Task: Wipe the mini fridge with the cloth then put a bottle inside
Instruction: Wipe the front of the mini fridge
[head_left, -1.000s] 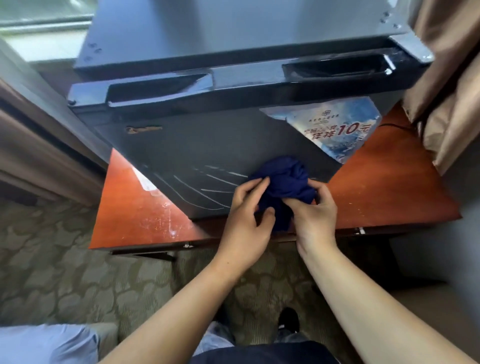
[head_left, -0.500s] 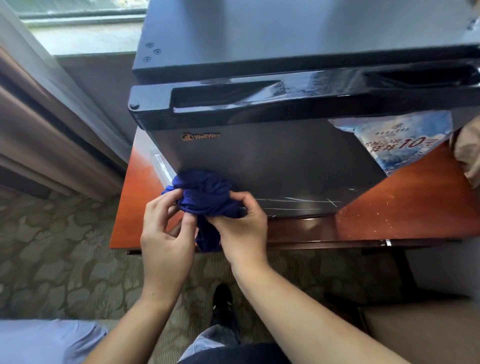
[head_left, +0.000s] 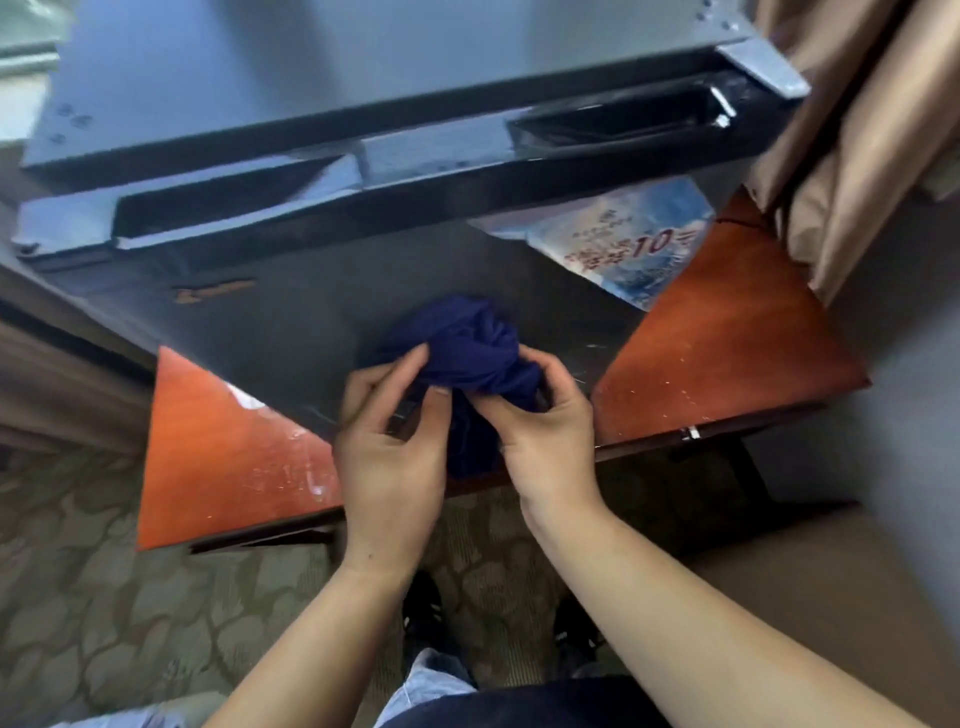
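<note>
Both of my hands share one grip on the bunched dark blue cloth (head_left: 467, 348): my left hand (head_left: 389, 447) pinches its near side with thumb and fingers curled in, and my right hand (head_left: 545, 431) closes round its right edge. I press the cloth against the lower front of the fridge (head_left: 291, 322), whose door is closed. A blue sticker (head_left: 623, 249) sits to the upper right on the door. The fridge stands on a reddish counter (head_left: 727, 353), with a curtain (head_left: 852, 140) to the right.
</note>
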